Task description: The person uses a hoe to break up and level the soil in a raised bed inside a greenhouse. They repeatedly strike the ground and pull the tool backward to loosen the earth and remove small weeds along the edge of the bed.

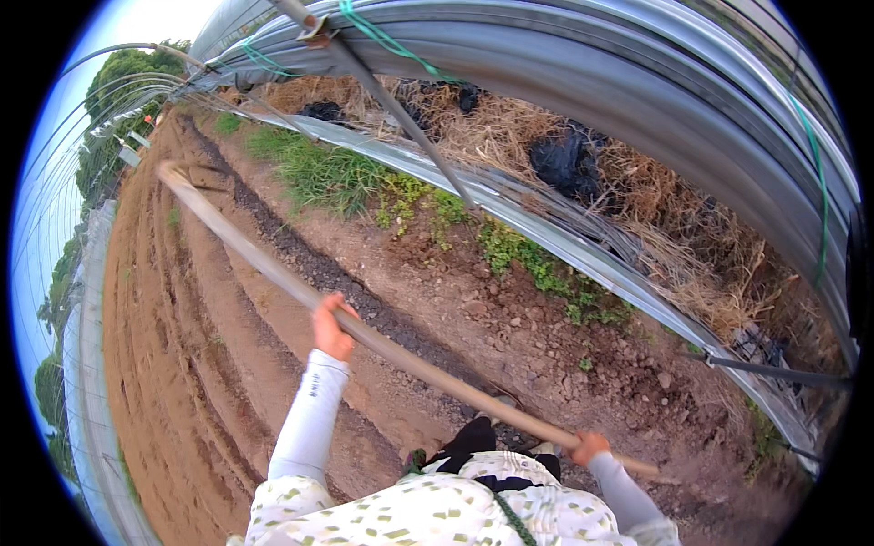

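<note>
A long wooden-handled hoe [423, 370] slants across the view, its head at the upper left, blurred and raised over the tilled soil. Around the middle of the shaft my left hand [333, 327] is closed, the arm in a pale sleeve. Near the butt end, my right hand [588, 448] grips the same shaft close to my waist. Below the shaft, a dark, narrow furrow [307, 256] runs through the brown earth from my feet towards the upper left. The exact shape of the hoe's blade is hard to tell.
Rolled plastic sheeting [567, 116] tied with green cord hangs along the right, with a metal brace [403, 116] slanting down to a plastic-covered edge. Green grass [328, 174] and weeds [519, 256] grow beside it. Dry straw [491, 126] lies beyond. Soil ridges [157, 327] stretch on the left.
</note>
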{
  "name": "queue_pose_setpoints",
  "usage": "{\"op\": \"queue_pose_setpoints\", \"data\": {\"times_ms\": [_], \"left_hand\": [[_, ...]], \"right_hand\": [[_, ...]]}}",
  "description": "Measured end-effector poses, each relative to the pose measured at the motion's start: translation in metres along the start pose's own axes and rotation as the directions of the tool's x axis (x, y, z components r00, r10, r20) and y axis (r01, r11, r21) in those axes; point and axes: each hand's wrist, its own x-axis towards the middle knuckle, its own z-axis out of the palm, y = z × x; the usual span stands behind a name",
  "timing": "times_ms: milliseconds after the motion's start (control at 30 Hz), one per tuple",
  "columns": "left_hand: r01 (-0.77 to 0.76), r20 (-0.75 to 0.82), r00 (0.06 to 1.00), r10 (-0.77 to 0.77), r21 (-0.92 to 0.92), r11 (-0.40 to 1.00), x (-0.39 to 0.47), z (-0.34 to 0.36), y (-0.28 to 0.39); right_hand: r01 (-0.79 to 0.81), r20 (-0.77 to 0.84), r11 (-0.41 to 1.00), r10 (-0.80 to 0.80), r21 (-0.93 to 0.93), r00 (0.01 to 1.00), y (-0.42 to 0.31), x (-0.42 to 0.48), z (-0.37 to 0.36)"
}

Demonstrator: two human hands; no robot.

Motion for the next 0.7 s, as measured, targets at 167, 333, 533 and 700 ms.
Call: {"op": "queue_pose_setpoints", "data": {"times_ms": [167, 333, 533, 700], "left_hand": [[-0.416, -0.126, 0.893, 0.431, 0.129, 0.9, -0.006, 0.071, 0.065], [-0.443, -0.132, 0.868, 0.479, 0.229, 0.867, 0.071, 0.069, 0.064], [0.07, -0.239, 0.971, -0.017, 0.217, 0.974, 0.046, 0.044, -0.161], [0.644, -0.079, 0.723, -0.686, 0.437, 0.628, -0.014, -0.003, -0.284]], "right_hand": [[0.312, -0.153, 0.937, -0.289, 0.156, 0.945, -0.241, 0.077, -0.094], [0.439, -0.227, 0.886, -0.401, 0.15, 0.887, -0.333, 0.11, -0.119], [0.129, -0.007, 0.984, -0.13, 0.123, 0.992, -0.196, 0.085, -0.043], [-0.215, 0.234, 0.977, 0.209, 0.0, 0.949, -0.086, -0.02, 0.006]]}}
